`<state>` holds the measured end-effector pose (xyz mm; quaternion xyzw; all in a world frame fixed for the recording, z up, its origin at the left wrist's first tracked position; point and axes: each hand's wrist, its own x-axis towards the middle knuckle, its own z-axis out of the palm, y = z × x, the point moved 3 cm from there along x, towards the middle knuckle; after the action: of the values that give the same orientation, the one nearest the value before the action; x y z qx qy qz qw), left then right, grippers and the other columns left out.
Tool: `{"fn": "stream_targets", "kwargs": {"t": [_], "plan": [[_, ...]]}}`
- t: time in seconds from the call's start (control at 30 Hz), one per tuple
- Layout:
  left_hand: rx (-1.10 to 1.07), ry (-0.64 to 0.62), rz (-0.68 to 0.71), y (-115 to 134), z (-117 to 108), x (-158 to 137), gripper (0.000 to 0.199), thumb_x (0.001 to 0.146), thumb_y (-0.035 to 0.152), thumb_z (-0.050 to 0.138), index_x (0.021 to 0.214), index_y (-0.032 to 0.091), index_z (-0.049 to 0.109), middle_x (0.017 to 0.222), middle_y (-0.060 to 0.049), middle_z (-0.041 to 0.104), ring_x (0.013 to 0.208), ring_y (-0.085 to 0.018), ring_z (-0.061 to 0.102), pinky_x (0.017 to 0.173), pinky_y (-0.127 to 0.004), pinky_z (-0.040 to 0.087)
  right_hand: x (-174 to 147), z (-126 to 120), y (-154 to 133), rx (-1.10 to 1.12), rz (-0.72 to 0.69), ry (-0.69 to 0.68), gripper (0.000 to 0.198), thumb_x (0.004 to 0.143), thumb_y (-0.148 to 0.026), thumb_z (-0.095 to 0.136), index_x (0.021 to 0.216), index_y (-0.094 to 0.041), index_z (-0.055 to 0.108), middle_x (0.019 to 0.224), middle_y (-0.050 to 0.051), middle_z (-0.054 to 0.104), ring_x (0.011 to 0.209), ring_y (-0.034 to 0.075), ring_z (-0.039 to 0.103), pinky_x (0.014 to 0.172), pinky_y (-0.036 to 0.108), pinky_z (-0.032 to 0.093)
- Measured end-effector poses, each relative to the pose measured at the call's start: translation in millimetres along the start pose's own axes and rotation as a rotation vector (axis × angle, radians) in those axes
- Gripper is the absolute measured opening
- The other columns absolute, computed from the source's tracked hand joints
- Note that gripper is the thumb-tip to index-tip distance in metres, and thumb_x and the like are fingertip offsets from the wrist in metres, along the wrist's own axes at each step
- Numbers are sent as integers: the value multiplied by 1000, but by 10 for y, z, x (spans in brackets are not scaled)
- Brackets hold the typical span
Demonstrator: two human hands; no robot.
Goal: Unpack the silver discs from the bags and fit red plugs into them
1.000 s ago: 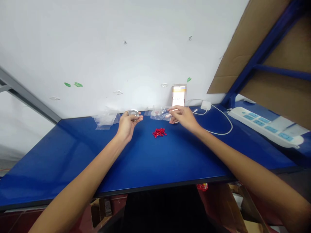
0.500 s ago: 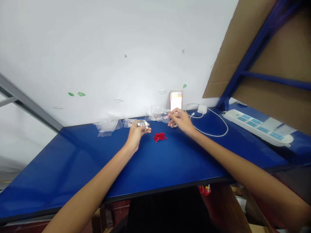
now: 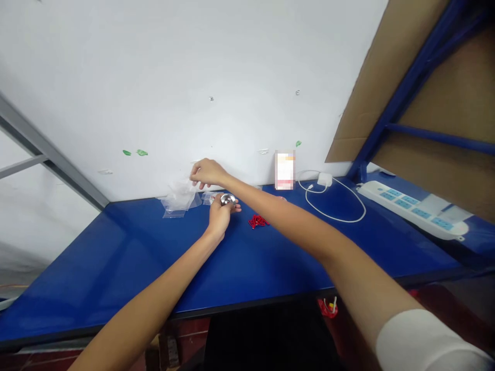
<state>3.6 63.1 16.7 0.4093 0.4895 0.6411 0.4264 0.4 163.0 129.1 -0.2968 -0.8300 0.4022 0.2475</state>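
My left hand is closed around a small, shiny round metal dish, held just above the blue table. My right hand is across to the left, over a pile of clear plastic bags. Its fingers are bent down and appear closed on the top of a bag, though the fingertips are partly unclear. Right of my left hand lies a small heap of red cords, partly under my right forearm. Behind the dish, another small clear bag shows in part.
A phone-like screen leans on the white wall behind. A white charger with a looped cable lies right of it, and a long white power strip is at the far right. The blue table ends at a dark front edge.
My right hand has swung left from near the phone to the plastic bags, its forearm now crossing the table's middle. The left hand still holds the dish. The view has shifted slightly.
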Motion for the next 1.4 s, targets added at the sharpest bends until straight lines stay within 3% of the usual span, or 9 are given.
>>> {"fn": "stream_targets", "kwargs": {"t": [0.1,0.2,0.43,0.6,0.73,0.87,1.07,1.2,1.4], "plan": [[6,-37,26,-37,-49,57,31,71,8,68,101,17,64,92,-4,73,82,-20,75,82,-38,67,236,93,-57,-297,-35,64,24,91,-33,83,103,-16,72,113,15,84,99,31,80,84,42,65],[-34,-64,-27,-70,-67,101,27,71,11,68,98,16,66,96,-7,76,85,-21,76,83,-38,67,101,-47,-57,-421,-122,223,40,100,-43,76,128,-15,67,132,19,78,120,36,73,104,53,58],[-308,-186,-113,20,25,62,32,73,14,62,102,13,73,98,-8,78,94,-25,79,104,-51,63,-1464,-554,402,-371,-334,306,16,104,-25,60,115,-24,71,112,5,77,92,21,72,87,39,58],[-307,-238,-142,99,122,-63,37,72,8,62,106,12,76,108,-9,79,105,-24,78,114,-51,58,-2184,-549,764,-526,-421,208,40,107,-32,63,146,-30,61,130,10,68,109,27,71,90,43,63],[-238,-269,-145,156,165,-137,22,81,11,71,102,13,77,107,-9,79,105,-23,77,113,-45,58,-2214,-444,778,-530,-471,172,51,111,-26,56,161,-33,49,139,11,62,125,30,66,105,50,61],[-119,-317,-118,174,191,-174,28,85,20,81,112,15,77,111,-8,79,107,-22,75,107,-39,59,-2196,-438,804,-521,-408,260,52,112,-27,52,164,-28,45,142,15,60,124,32,67,104,52,62],[28,-362,-26,211,245,-257,36,87,35,91,116,18,78,111,-8,79,106,-24,76,99,-37,63,-2228,-517,889,-502,-318,290,55,102,-42,76,153,-33,60,145,12,62,120,34,71,95,50,66],[103,-360,23,244,235,-245,41,81,38,96,112,16,79,104,-8,79,97,-22,75,89,-33,64,-2204,-533,906,-422,-293,304,54,99,-38,79,151,-36,64,144,9,68,124,35,71,106,55,62],[175,-338,97,170,27,16,36,88,46,88,107,16,79,103,-10,80,90,-24,76,91,-41,65,-2142,-645,978,-58,-314,316,48,90,-33,86,136,-32,74,131,6,74,118,28,75,111,53,61]]}}
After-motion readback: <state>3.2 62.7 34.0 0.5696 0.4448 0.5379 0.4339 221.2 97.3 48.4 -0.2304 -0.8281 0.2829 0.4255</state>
